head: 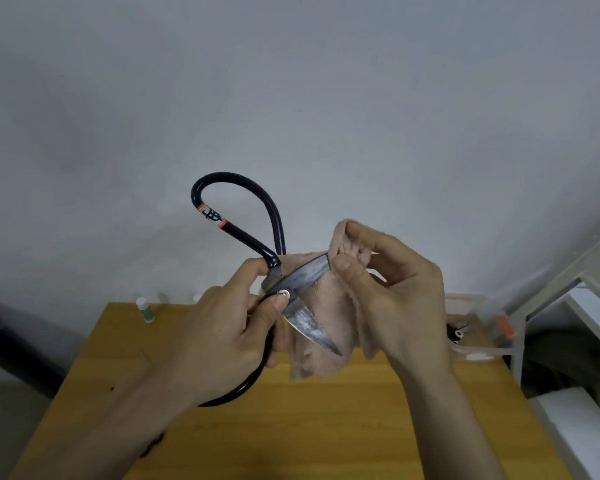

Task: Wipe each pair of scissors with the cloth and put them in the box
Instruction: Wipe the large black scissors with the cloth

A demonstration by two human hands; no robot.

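Scissors (284,292) up in the air over the table (326,427), blades spread wide: one points up-right into the cloth (329,327), one down-right. Left hand (222,337) clamps the pivot and lower black loop; right hand (395,289) pinches cloth round the upper tip. Stiff steel, likely hefty, sharp — safest held by handles. Box (478,327) waits far right.

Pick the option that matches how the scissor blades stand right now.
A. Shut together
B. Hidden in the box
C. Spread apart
C: the scissors are spread, one blade running up into the cloth pinched by the right hand, the other pointing down.
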